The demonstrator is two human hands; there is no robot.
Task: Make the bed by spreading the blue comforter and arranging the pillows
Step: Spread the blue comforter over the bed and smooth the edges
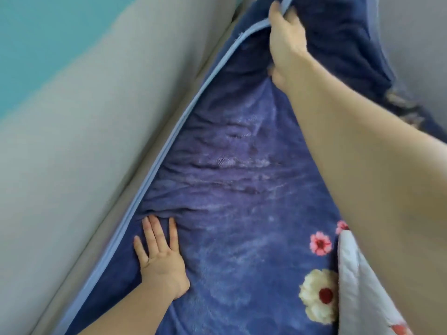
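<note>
Right hand clenches the blue comforter edge; left hand presses flat (fingers spread) beside grey headboard.

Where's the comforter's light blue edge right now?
In the head view, the light blue edge runs diagonally along the grey wall on the left, its far end gripped by the right hand.

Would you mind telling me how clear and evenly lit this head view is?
Head view: soft, even light, no glare; wide-angle bending curves the comforter trim; right hand gripping the edge looks slightly smeared; left hand pressed flat is sharper; the near forearm is soft.
</note>
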